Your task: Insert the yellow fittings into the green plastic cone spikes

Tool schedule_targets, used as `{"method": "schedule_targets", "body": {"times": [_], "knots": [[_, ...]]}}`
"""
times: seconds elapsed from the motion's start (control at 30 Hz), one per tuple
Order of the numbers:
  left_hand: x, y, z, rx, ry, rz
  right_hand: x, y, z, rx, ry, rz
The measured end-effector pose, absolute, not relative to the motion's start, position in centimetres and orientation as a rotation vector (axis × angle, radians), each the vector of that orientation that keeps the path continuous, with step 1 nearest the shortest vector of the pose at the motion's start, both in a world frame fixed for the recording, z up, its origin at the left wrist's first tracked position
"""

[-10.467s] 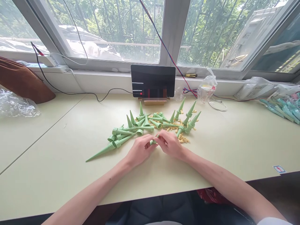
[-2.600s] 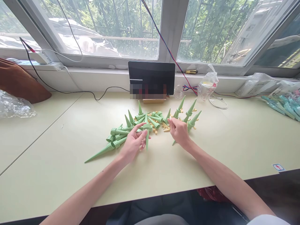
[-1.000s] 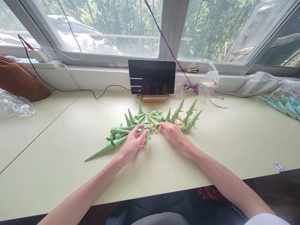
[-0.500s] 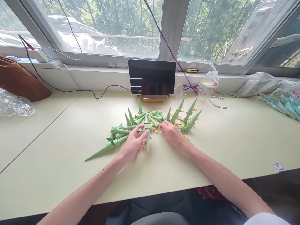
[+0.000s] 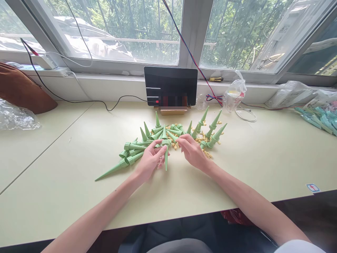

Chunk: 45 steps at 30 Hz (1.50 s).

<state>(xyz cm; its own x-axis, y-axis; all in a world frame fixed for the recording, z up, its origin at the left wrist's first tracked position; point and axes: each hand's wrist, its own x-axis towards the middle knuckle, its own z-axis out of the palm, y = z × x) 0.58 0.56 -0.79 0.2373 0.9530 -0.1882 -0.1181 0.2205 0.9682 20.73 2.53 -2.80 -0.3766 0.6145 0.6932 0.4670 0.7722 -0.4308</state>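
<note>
Steady the green spike [image 5: 166,156] your left hand [image 5: 149,160] pinches near its collar [image 5: 166,142]; keep your right hand [image 5: 193,151] light, curled beside the yellow pegs [image 5: 174,145]; whether it pinches one is unclear.

Looks like a workroom here: tablet [image 5: 171,84] propped on a worktable [image 5: 65,175], windows [image 5: 126,31] behind it, green parts [image 5: 177,132] heaped before it.
</note>
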Motion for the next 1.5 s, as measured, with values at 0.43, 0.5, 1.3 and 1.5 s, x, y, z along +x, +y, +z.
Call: {"method": "schedule_targets", "body": {"times": [0.43, 0.5, 1.3, 1.5], "knots": [[0.52, 0.60, -0.88, 1.063, 1.024, 0.961, 20.05, 1.85, -3.16, -0.668, -2.023, 0.172], [0.54, 0.57, -0.80, 1.061, 1.019, 0.951, 19.99, 1.82, -3.13, -0.657, -2.018, 0.168], [0.62, 0.38, -0.66, 1.072, 0.973, 0.898, 19.79, 1.65, -2.87, -0.677, -1.998, 0.214], [0.58, 0.46, -0.79, 1.077, 0.969, 0.902, 19.78, 1.70, -2.95, -0.677, -2.006, 0.239]]}}
